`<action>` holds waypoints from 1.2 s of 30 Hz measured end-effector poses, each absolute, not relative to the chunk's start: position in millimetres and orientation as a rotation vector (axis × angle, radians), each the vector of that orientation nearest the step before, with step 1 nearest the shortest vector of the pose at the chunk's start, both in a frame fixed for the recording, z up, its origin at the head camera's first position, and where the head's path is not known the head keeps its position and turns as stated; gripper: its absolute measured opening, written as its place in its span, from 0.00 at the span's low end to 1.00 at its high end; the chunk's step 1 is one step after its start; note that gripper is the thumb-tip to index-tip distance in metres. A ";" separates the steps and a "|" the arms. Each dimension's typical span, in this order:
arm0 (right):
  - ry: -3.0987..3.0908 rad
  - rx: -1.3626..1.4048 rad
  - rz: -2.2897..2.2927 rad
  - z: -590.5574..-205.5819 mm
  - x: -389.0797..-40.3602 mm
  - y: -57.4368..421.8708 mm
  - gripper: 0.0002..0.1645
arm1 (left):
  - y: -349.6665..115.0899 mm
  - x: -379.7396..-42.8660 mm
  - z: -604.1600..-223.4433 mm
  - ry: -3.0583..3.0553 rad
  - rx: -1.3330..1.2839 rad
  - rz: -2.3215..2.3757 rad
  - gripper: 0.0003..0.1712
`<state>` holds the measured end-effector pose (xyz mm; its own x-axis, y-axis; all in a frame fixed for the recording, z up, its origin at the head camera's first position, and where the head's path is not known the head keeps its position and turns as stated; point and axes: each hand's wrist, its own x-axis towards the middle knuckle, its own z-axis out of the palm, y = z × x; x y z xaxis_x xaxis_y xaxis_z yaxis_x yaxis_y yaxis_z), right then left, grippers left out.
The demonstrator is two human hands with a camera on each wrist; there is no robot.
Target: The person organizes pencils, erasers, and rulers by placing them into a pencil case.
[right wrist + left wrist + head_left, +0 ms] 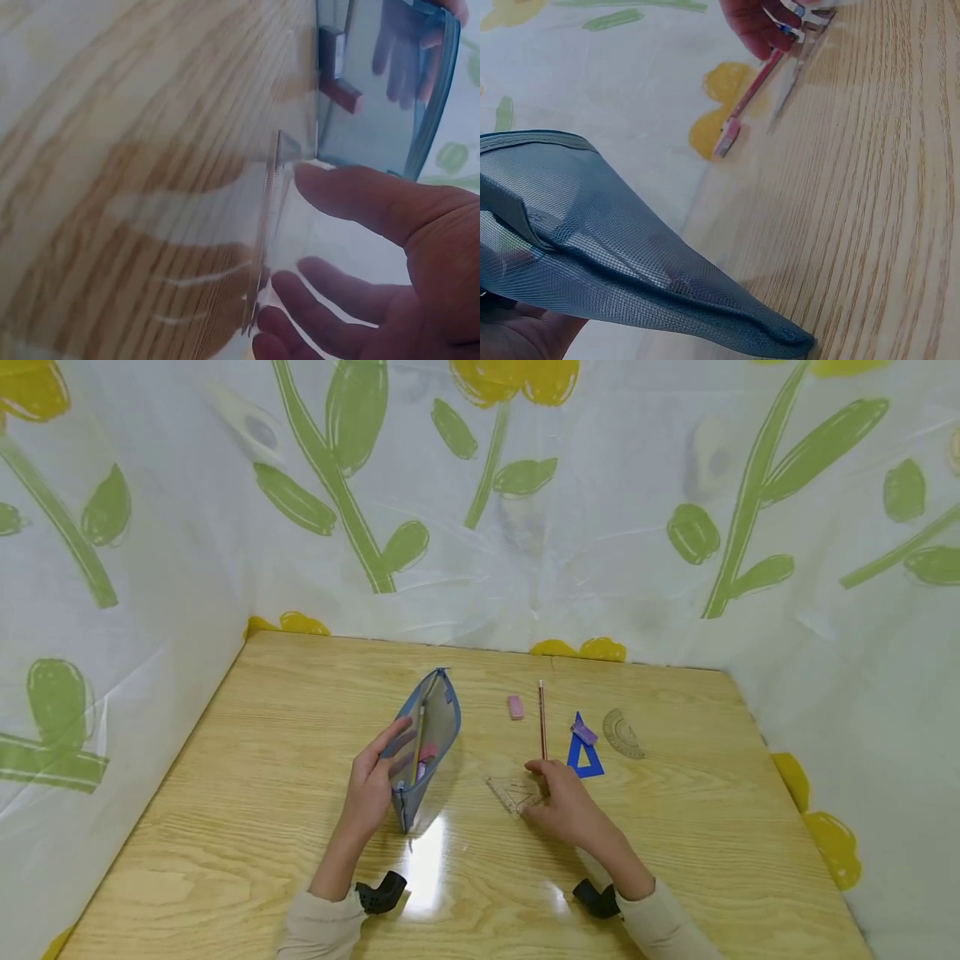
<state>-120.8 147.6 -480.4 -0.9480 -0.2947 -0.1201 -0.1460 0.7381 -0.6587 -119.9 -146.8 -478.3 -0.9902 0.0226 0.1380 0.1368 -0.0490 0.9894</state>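
Note:
My left hand holds a blue-grey mesh pencil case by its left side, its mouth unzipped and gaping upward. Inside lie a yellow pencil and a pink eraser, with a small pale block just below. To the right, my right hand is low over a clear set square on the table, thumb and fingers spread about its edges. In the right wrist view the set square appears edge-on, fingertips right at it and the thumb tip close to its upper end.
Beyond my right hand lie a red striped pencil, a pink eraser, a blue set square with a small purple block on it, and a clear protractor. Flower-print sheeting walls the wooden table.

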 end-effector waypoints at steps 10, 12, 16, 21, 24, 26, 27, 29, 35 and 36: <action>2.730 -0.364 -0.932 -479.4 -119.2 142.6 0.32 | -146.4 -118.3 -477.0 -2.145 -0.195 -2.189 0.33; 2.717 -0.360 -0.933 -480.1 -119.7 141.7 0.30 | -146.5 -118.6 -477.5 -2.142 -0.195 -2.190 0.33; 2.703 -0.382 -0.925 -481.7 -121.2 141.1 0.26 | -147.1 -119.8 -478.3 -2.142 -0.208 -2.176 0.34; 2.678 -0.393 -0.936 -481.4 -124.5 141.8 0.22 | -147.6 -121.9 -477.4 -2.133 -0.223 -2.175 0.34; 2.658 -0.402 -0.947 -481.8 -126.4 141.9 0.22 | -148.1 -122.2 -477.1 -2.132 -0.209 -2.179 0.34; 2.649 -0.414 -0.950 -481.9 -126.7 141.6 0.22 | -148.4 -122.1 -477.2 -2.133 -0.199 -2.182 0.34; 2.648 -0.425 -0.947 -482.4 -126.8 141.3 0.22 | -148.6 -122.2 -477.4 -2.135 -0.195 -2.182 0.34; 2.643 -0.437 -0.946 -482.8 -126.6 140.8 0.21 | -148.8 -122.0 -477.7 -2.137 -0.191 -2.181 0.34; 2.598 -0.440 -0.977 -481.3 -125.9 139.5 0.19 | -149.8 -121.4 -477.8 -2.138 -0.194 -2.173 0.34; 2.573 -0.449 -0.994 -481.0 -126.0 139.7 0.19 | -150.2 -121.3 -477.9 -2.140 -0.193 -2.171 0.34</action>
